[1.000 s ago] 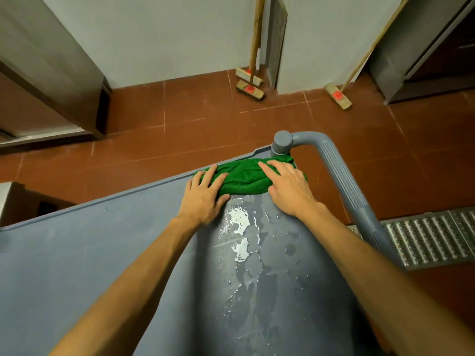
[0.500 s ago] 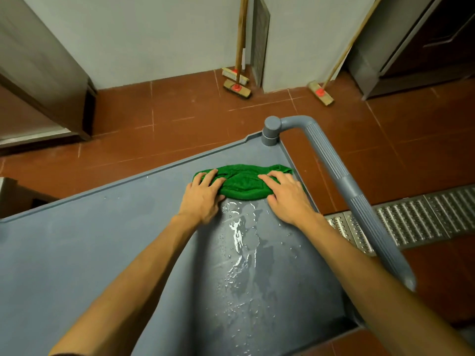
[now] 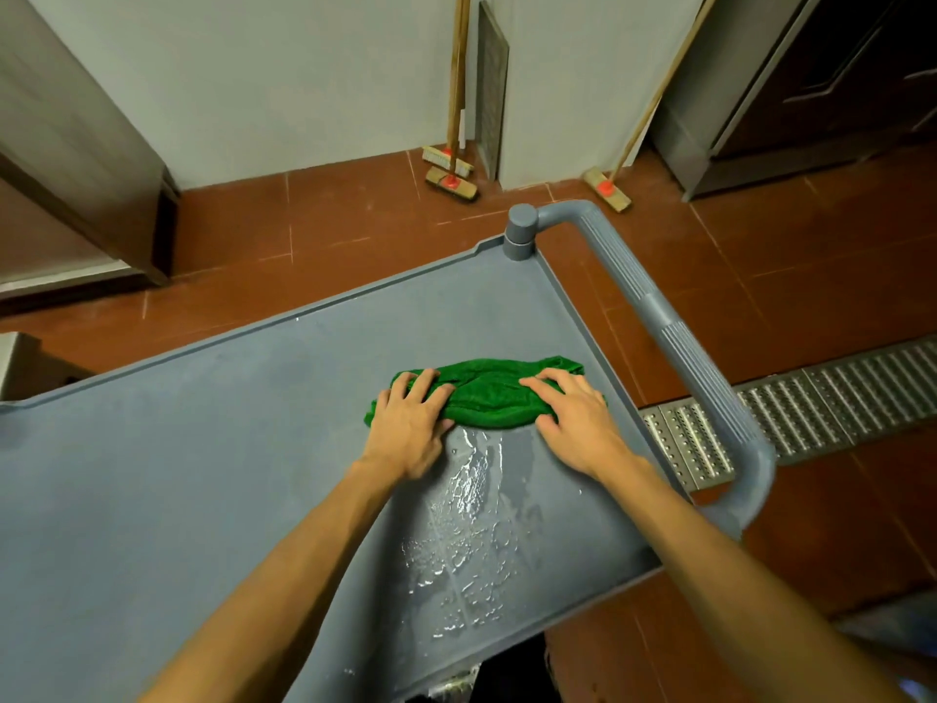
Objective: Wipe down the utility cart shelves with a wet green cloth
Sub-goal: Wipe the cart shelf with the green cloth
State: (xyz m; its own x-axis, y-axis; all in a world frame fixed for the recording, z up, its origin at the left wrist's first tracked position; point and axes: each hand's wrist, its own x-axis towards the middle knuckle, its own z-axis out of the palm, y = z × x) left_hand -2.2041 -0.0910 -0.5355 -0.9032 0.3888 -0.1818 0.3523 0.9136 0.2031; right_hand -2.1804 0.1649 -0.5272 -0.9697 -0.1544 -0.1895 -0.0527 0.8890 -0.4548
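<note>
Pulling green cloth (image 3: 487,398) nearer along shelf (image 3: 203,449)

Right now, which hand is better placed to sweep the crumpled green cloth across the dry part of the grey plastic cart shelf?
Probably the left hand: it presses the left end of the green cloth, nearest the dry shelf.

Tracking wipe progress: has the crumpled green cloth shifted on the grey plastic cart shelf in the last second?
Yes. The crumpled green cloth has slid toward the person, away from the grey round corner post it lay against earlier.
</note>
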